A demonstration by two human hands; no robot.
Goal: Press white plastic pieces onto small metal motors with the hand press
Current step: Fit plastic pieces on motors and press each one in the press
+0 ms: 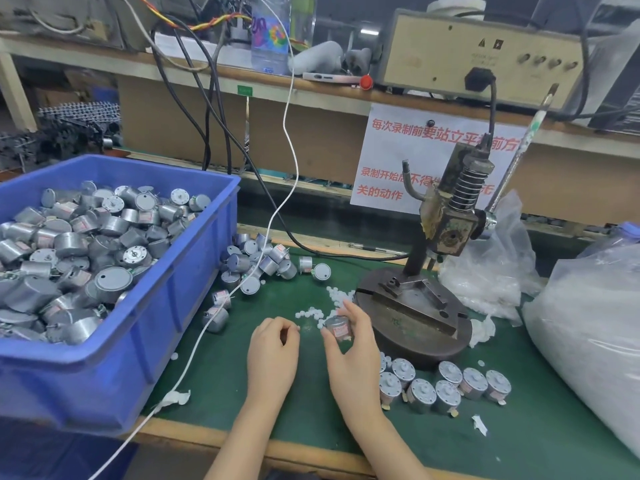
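Motors (69,244) heap the blue bin (180,341), too many to count; its left side is cut off. One hand press (415,306) stands on the bench (519,445), with at least seven standing motors (446,393) in front. Right hand (353,358) fingers grip the held motor (337,327). Left hand (273,355) fingers curl; I cannot tell if they hold anything. White plastic pieces (311,311) lie scattered and blurred.

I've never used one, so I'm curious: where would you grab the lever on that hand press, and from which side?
Probably near the free upper end of the lever, coming from the right. It is a long thin rod slanting up and right from the hand press, and that end stands clear enough for a full wrap-around grip.
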